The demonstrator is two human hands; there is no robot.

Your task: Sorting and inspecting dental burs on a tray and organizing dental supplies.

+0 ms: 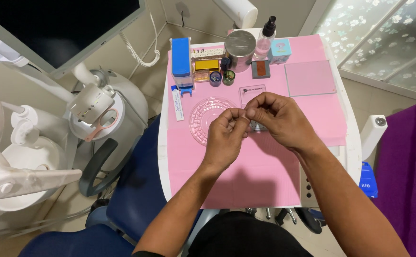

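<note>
Both hands meet fingertip to fingertip above the pink worktop (246, 176), left hand (225, 138) and right hand (279, 121) pinching something too small to make out, which could slip and vanish near the clear dish (203, 114).

We hold both forearms out over the pink mat (265, 176), bare to the elbow. Our left hand (226, 138) is curled, fingers bent inward, thumb tip raised. Our right hand (278, 118) arches beside it, fingertips pinched together and touching the left thumb above the mat's middle.
</note>
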